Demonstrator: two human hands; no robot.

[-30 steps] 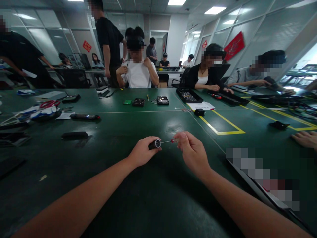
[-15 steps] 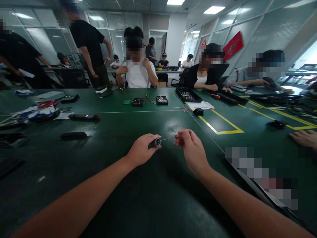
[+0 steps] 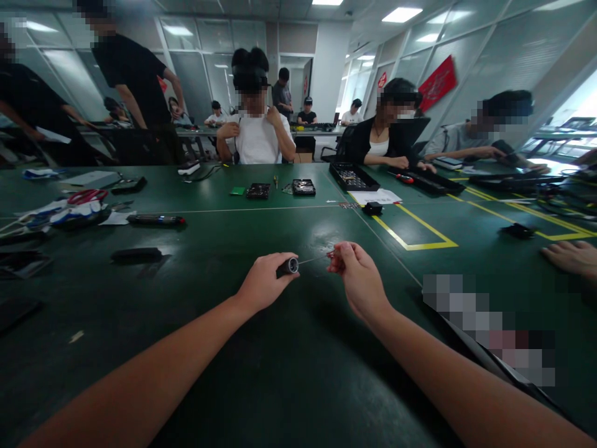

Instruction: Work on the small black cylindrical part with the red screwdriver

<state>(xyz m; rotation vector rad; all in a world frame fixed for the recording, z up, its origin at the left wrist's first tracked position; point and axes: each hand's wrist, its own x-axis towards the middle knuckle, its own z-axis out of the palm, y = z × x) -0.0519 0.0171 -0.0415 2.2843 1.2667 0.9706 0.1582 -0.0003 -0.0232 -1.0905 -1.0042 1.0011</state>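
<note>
My left hand (image 3: 267, 283) holds a small dark cylinder (image 3: 282, 267) between thumb and fingers, its round, silvery-rimmed end facing right. From the right, my right hand (image 3: 359, 277) pinches a thin, straight metal rod (image 3: 313, 259) with thumb and fingertips. The rod's left end meets the rim of the cylinder; whether it reaches inside, I cannot tell. Both hands are held over the green tabletop (image 3: 261, 373), and my right fingers hide the rod's other end.
A pen-shaped tool (image 3: 156, 220), a black case (image 3: 136, 255) and gloves (image 3: 77, 211) lie left. Opened drives (image 3: 304, 186), a black parts tray (image 3: 353, 177) and a small black block (image 3: 372, 208) stand ahead. A co-worker's hand (image 3: 571, 255) rests at right, near a blurred-out sheet (image 3: 489, 330).
My left hand and the cylinder have shifted slightly left, and its end face looks darker. My right hand stays almost in place. A standing person in black at the back moved left.
</note>
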